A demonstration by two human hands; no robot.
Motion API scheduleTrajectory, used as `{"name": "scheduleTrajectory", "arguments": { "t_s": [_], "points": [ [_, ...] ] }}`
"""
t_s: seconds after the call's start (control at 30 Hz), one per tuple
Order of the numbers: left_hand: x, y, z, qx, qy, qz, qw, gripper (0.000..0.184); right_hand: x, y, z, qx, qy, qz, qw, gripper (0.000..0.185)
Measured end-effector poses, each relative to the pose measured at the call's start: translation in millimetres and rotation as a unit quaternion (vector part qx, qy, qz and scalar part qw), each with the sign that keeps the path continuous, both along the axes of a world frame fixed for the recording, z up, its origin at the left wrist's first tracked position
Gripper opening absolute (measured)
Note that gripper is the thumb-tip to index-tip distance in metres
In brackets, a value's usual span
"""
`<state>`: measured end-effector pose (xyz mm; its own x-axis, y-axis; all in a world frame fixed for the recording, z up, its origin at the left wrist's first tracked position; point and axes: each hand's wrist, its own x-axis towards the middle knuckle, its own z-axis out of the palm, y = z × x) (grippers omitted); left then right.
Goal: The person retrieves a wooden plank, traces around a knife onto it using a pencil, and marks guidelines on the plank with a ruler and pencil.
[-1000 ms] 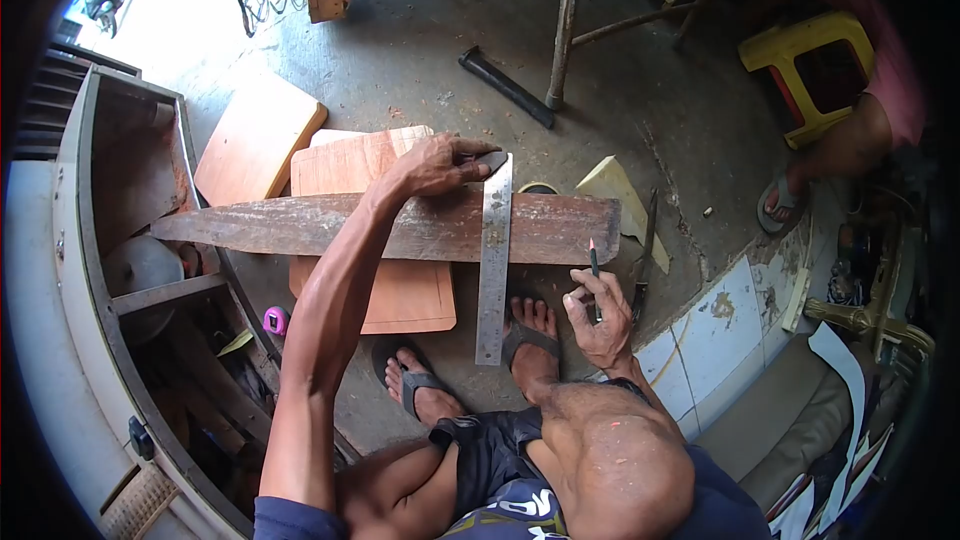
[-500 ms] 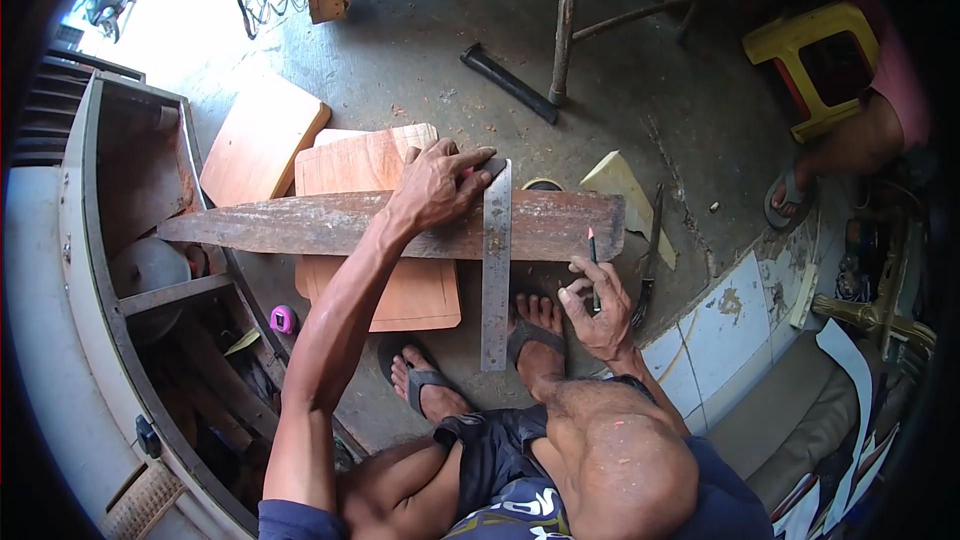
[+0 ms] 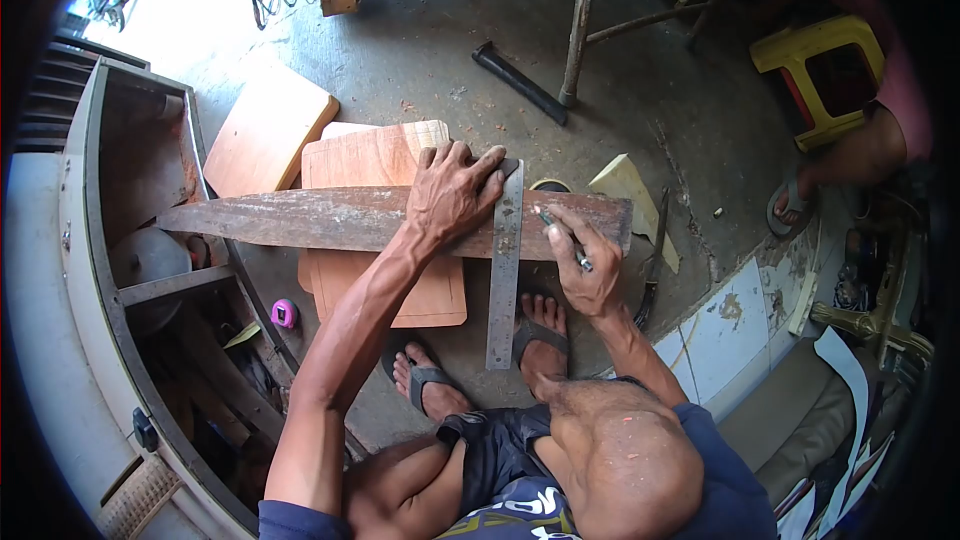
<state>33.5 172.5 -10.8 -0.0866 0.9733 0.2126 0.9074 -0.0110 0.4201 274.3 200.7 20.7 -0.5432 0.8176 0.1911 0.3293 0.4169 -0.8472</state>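
A long, weathered wooden plank (image 3: pixel 320 218) lies crosswise in front of me, tapering toward its left end. My left hand (image 3: pixel 450 195) is closed on the dark handle of a steel try square (image 3: pixel 506 270) at the plank's far edge. The square's blade crosses the plank and sticks out toward my feet. In my right hand (image 3: pixel 590 265) is a pencil (image 3: pixel 546 216), its far end over the plank just right of the blade. Whether it touches the wood I cannot tell. Under the plank are reddish wooden boards (image 3: pixel 410 290).
Another pale board (image 3: pixel 270 130) lies at the far left, beside a metal cabinet (image 3: pixel 150 295). A pink tape measure (image 3: pixel 285 313) is on the floor. Beyond the plank lies a black bar (image 3: pixel 520 83) near a stand's leg. A person's foot (image 3: pixel 788 205) and a yellow stool (image 3: pixel 825 80) are at right.
My right hand has moved left and away from me, bringing the pencil over the plank beside the blade; the pencil has tilted. My left hand's fingers have shifted slightly on the square.
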Motion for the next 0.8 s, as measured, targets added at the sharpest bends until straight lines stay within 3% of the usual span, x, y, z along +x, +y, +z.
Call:
{"name": "scheduleTrajectory", "arguments": {
  "t_s": [0.03, 0.2, 0.47, 0.67, 0.8],
  "points": [
    [-0.3, 0.0, 0.4, 0.001, -0.002, -0.001, 1.000, 0.038, -4.7, 2.7, -2.7, 0.039, 0.015, -0.015, 0.999, 0.023],
    [-2.2, 0.4, -3.0, 0.008, -0.002, -0.004, 1.000, 0.040, -13.6, 9.1, -9.0, -0.009, -0.031, -0.003, 0.999, 0.026],
    [-2.6, 1.1, -4.4, 0.000, 0.004, -0.005, 1.000, 0.041, -22.2, 19.4, -10.4, 0.067, -0.031, 0.037, 0.997, 0.025],
    [-1.7, 0.4, -1.9, -0.015, 0.002, 0.003, 1.000, 0.041, -1.4, -9.6, 6.4, 0.042, -0.078, 0.116, 0.989, 0.016],
    [-0.5, 0.8, -1.0, -0.017, -0.003, 0.002, 1.000, 0.041, -9.2, 3.8, -0.1, 0.002, -0.066, 0.093, 0.993, 0.016]
  ]
}}
